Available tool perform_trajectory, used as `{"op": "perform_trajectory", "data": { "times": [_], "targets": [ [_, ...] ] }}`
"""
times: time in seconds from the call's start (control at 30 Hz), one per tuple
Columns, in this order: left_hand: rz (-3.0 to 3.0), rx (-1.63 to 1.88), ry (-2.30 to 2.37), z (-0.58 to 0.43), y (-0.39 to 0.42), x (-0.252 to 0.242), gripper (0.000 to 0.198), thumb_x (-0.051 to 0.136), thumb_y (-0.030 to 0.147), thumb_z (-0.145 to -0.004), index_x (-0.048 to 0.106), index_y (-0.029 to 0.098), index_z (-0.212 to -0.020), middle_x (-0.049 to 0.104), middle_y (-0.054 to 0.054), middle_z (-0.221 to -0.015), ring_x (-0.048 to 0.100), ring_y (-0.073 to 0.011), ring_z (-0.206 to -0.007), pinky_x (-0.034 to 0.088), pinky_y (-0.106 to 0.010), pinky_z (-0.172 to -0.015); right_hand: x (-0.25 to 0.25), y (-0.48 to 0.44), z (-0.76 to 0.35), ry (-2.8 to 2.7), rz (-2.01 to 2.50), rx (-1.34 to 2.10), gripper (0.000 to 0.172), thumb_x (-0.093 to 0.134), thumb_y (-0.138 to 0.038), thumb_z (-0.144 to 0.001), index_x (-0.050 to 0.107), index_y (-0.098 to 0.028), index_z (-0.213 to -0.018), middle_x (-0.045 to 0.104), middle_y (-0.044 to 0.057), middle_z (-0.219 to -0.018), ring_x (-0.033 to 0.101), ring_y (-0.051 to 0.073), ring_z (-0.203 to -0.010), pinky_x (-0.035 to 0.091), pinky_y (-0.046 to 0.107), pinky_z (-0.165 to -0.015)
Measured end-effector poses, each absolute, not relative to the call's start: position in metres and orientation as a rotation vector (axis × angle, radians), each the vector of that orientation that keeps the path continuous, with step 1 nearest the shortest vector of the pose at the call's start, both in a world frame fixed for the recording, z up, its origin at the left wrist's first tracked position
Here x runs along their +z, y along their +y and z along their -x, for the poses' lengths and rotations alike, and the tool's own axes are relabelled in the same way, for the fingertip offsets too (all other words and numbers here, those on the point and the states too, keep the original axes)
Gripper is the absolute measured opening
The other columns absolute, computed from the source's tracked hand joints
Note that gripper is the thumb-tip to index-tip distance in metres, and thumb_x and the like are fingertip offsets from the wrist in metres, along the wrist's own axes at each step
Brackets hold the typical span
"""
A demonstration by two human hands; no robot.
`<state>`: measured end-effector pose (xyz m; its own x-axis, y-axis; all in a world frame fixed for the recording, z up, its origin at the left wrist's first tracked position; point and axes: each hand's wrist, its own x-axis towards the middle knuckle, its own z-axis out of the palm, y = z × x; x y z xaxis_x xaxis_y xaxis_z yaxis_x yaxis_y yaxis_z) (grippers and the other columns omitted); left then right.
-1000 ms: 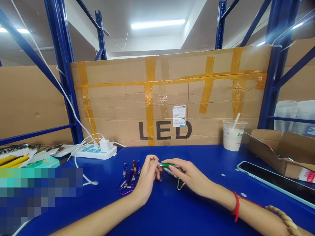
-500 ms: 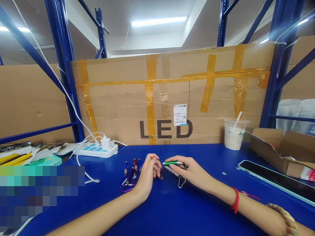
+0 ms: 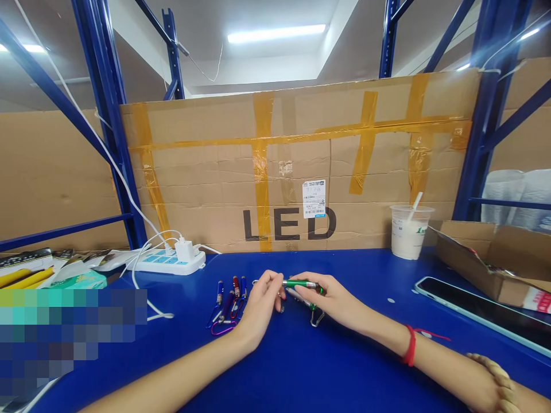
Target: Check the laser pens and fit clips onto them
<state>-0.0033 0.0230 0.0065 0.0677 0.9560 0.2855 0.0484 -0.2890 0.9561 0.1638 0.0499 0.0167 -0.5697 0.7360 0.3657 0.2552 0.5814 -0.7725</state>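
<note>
A cardboard sheet (image 3: 206, 189) printed "LED" spanned the middle of the frame, crossed by amber packing tape (image 3: 260, 166) and bearing a white shipping label (image 3: 314, 199). At left lay a white power strip (image 3: 166, 267) with a plugged-in charger (image 3: 184, 251). At right stood a plastic cup (image 3: 404, 238) with a straw (image 3: 414, 206) — beyond it, an open cardboard box (image 3: 471, 268) and a smartphone (image 3: 482, 314). A tube light (image 3: 276, 34) glowed at top centre.
</note>
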Motion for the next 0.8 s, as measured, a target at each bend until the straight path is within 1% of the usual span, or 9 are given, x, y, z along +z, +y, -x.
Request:
{"op": "perform_trajectory", "data": {
  "times": [0.07,0.17,0.27,0.33,0.4,0.47,0.53,0.67,0.8],
  "targets": [
    [-1.553,1.318,1.091,0.0028,0.0223,0.0061,0.037,0.048,0.051,-0.078,0.042,0.018,-0.063,0.043,0.005,-0.057,0.041,-0.008,-0.051,0.033,-0.021,-0.055,0.0148,0.0498,-0.1639,-2.141,0.739,0.863,0.035,0.048,-0.043,-0.086,0.06,-0.02,-0.11,0.064,0.002,-0.093,0.056,0.015,-0.079,0.044,0.026,-0.069],
    [-1.583,1.301,1.114,0.0026,0.0222,0.0058,0.039,0.05,0.052,-0.078,0.042,0.018,-0.062,0.041,0.006,-0.055,0.04,-0.0089,-0.052,0.034,-0.021,-0.055,0.0149,0.0489,-0.1637,-2.165,0.687,0.797,0.032,0.048,-0.04,-0.087,0.06,-0.02,-0.109,0.063,0.003,-0.097,0.056,0.016,-0.087,0.044,0.027,-0.077],
    [-1.559,1.331,1.112,0.0023,0.0222,0.0072,0.039,0.05,0.053,-0.078,0.043,0.018,-0.062,0.042,0.005,-0.056,0.04,-0.0087,-0.051,0.035,-0.022,-0.056,0.0174,0.0475,-0.1633,-2.154,0.688,0.798,0.033,0.047,-0.039,-0.087,0.059,-0.02,-0.112,0.063,0.003,-0.1,0.057,0.016,-0.089,0.044,0.028,-0.08],
    [-1.529,1.374,1.105,0.0019,0.0213,0.0091,0.039,0.05,0.054,-0.077,0.043,0.018,-0.062,0.042,0.005,-0.057,0.039,-0.0085,-0.051,0.036,-0.021,-0.054,0.0183,0.0471,-0.1632,-2.141,0.704,0.821,0.035,0.047,-0.04,-0.087,0.058,-0.02,-0.114,0.064,0.003,-0.097,0.057,0.016,-0.086,0.045,0.027,-0.076],
    [-1.503,1.42,1.1,0.0014,0.0196,0.0112,0.039,0.051,0.054,-0.077,0.044,0.018,-0.064,0.041,0.005,-0.057,0.038,-0.0084,-0.05,0.036,-0.02,-0.052,0.0177,0.0477,-0.1631,-2.136,0.732,0.841,0.038,0.046,-0.042,-0.087,0.058,-0.019,-0.115,0.064,0.003,-0.092,0.056,0.015,-0.077,0.045,0.026,-0.069],
    [-1.49,1.458,1.109,0.0011,0.0175,0.0132,0.037,0.05,0.054,-0.077,0.046,0.018,-0.066,0.04,0.005,-0.057,0.037,-0.0084,-0.05,0.036,-0.019,-0.05,0.0161,0.0488,-0.1631,-2.135,0.754,0.856,0.04,0.047,-0.044,-0.087,0.058,-0.018,-0.115,0.064,0.002,-0.088,0.053,0.013,-0.071,0.043,0.025,-0.062],
    [-1.496,1.49,1.116,0.0012,0.0158,0.0144,0.036,0.05,0.053,-0.078,0.047,0.018,-0.07,0.04,0.005,-0.057,0.038,-0.0084,-0.05,0.037,-0.018,-0.048,0.0145,0.05,-0.1631,-2.133,0.761,0.87,0.041,0.047,-0.044,-0.086,0.058,-0.018,-0.116,0.063,0.002,-0.085,0.051,0.012,-0.068,0.042,0.024,-0.06],
    [-1.518,1.534,1.094,0.0024,0.0162,0.0135,0.031,0.052,0.05,-0.078,0.051,0.018,-0.077,0.042,0.005,-0.06,0.039,-0.0077,-0.052,0.038,-0.018,-0.049,0.0133,0.051,-0.1631,-2.119,0.747,0.89,0.042,0.047,-0.044,-0.086,0.058,-0.017,-0.117,0.063,0.002,-0.082,0.051,0.013,-0.07,0.042,0.025,-0.061],
    [-1.577,1.413,1.029,0.0029,0.0202,0.0108,0.027,0.057,0.044,-0.076,0.054,0.017,-0.08,0.046,0.004,-0.062,0.041,-0.0069,-0.052,0.038,-0.018,-0.049,0.0125,0.0516,-0.1632,-2.129,0.711,0.897,0.04,0.048,-0.044,-0.086,0.061,-0.018,-0.114,0.065,0.004,-0.091,0.055,0.015,-0.077,0.044,0.026,-0.065]
  ]
}}
